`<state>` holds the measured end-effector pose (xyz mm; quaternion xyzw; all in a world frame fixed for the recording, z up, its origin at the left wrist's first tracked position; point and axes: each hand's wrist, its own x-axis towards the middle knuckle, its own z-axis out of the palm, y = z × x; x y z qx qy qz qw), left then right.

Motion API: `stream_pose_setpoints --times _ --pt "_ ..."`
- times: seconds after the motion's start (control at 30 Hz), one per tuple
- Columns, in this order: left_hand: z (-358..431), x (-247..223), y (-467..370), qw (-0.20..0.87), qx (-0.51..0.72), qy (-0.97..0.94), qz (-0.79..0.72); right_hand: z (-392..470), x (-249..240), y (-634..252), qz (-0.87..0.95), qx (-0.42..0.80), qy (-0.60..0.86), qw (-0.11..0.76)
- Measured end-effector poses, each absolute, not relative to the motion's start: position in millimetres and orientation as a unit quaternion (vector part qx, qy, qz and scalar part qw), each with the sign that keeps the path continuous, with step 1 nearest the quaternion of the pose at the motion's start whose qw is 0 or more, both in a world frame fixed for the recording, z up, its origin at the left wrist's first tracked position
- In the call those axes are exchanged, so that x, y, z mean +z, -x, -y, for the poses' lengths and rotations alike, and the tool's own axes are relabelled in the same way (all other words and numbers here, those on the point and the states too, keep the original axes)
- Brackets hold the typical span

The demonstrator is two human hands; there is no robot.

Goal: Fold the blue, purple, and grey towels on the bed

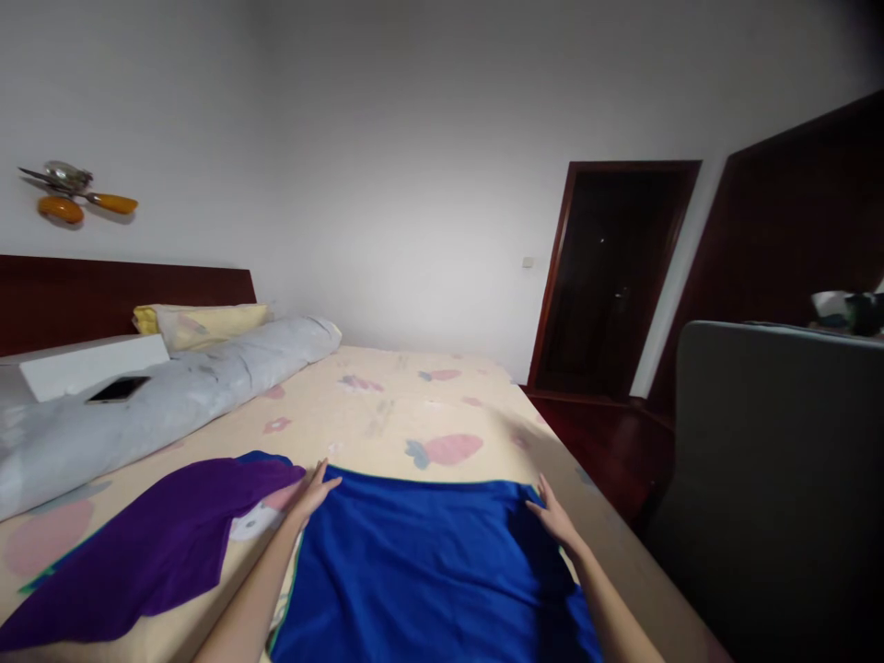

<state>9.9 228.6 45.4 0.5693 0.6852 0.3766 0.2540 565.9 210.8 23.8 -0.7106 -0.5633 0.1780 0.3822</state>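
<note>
Your blue cloth (428, 571) and purple cloth (138, 552) run off the bottom edge. Your left hand (312, 493) and right hand (554, 517) hide their own palms against the fabric.

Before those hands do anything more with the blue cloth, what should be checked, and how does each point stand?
1. Blue cloth lies spread flat on the bed: ok.
2. Left hand rests on its far left corner: ok.
3. Right hand rests on its far right corner: ok.
4. Purple cloth lies apart from the blue one: ok.
5. Fingers pinching the fabric: cannot tell.
6. Near edge of the cloth: out of view, cannot tell.
</note>
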Motion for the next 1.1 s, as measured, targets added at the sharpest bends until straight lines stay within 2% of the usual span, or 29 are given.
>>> stream_pose_setpoints --times 0.23,0.47,0.57,0.7,0.8,0.93,1.1 --pt "-172.1 7.7 -30.6 0.113 0.187 -0.675 -0.705 -162.9 -9.8 -552.2 0.594 0.149 0.724 0.319" --pt "-127.5 9.2 -22.7 0.037 0.104 -0.675 -0.729 -124.1 -1.5 -569.2 0.536 0.154 0.752 0.352" --pt "-87.2 -6.2 -21.1 0.002 0.110 -0.666 -0.738 -83.4 -6.5 -585.0 0.519 0.171 0.736 0.399" --pt "-36.6 -27.2 -23.7 -0.057 0.178 -0.610 -0.770 -35.6 -15.2 -606.2 0.464 0.179 0.734 0.463" --pt "-20.1 -33.2 -24.1 -0.048 0.251 -0.547 -0.797 -19.1 -14.6 -614.8 0.450 0.161 0.754 0.452" --pt "-23.7 -29.6 -16.4 0.070 0.402 -0.543 -0.734 -14.4 -1.0 -616.6 0.438 0.192 0.768 0.425" --pt "-30.8 -11.1 -7.7 0.218 0.576 -0.430 -0.660 -6.4 18.7 -608.8 0.379 0.258 0.723 0.517"
